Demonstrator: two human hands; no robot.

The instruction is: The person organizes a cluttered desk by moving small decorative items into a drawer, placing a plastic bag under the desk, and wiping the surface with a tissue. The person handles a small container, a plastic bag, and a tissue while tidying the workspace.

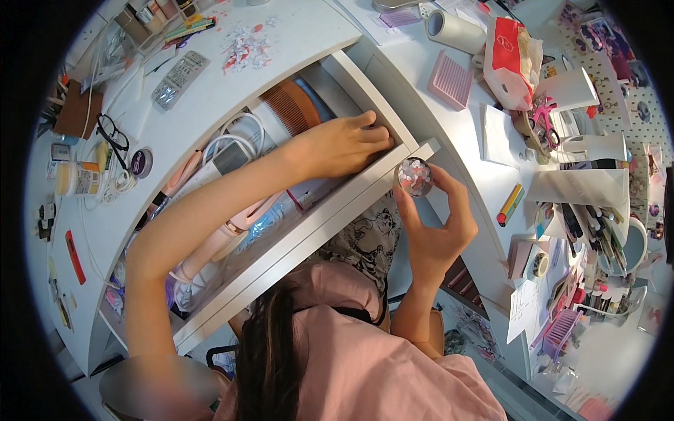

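My right hand point(439, 226) holds a small round container point(414, 177) between thumb and finger, just outside the drawer's front corner. White and coral flakes show inside it. My left hand point(342, 144) reaches into the open white desk drawer point(274, 252), its fingers bent down by the front panel. Their tips are partly hidden, so a grip cannot be made out. Near that hand lies a brown comb point(292, 108). Under and beside my left forearm are a white cable point(258, 126), a device with a grey screen point(231, 158) and a pink hair-styling tool point(253, 216).
Loose white and coral flakes point(247, 50) are scattered on the desktop above the drawer. A remote control point(180, 80), eyeglasses point(112, 137) and a round tin point(141, 162) lie to the left. On the right are a pink ridged tray point(450, 80), a paper bag point(511, 63) and pink scissors point(545, 123).
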